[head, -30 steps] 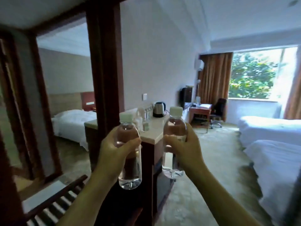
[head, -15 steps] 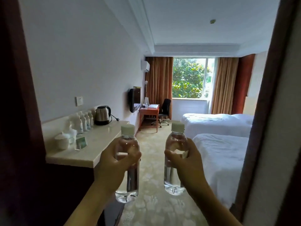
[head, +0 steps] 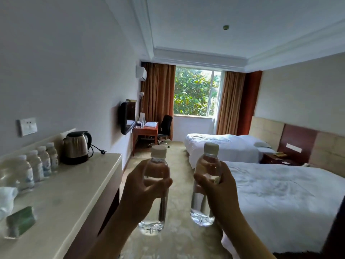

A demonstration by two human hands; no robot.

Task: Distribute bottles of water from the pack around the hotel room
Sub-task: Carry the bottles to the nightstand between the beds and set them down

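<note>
A hotel room: two white-made beds [head: 224, 144] stand side by side below a padded headboard [head: 267, 128], a counter [head: 78, 184] carries a kettle [head: 76, 146] and what look like small bottles [head: 37, 165], with a wall television [head: 126, 118], desk [head: 145, 130] and curtains [head: 158, 94].

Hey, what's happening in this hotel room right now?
A person is carrying two capped water bottles upright, one in the left hand and one in the right hand. A counter at left already has a row of small bottles beside a kettle. Two made beds sit at right.
</note>
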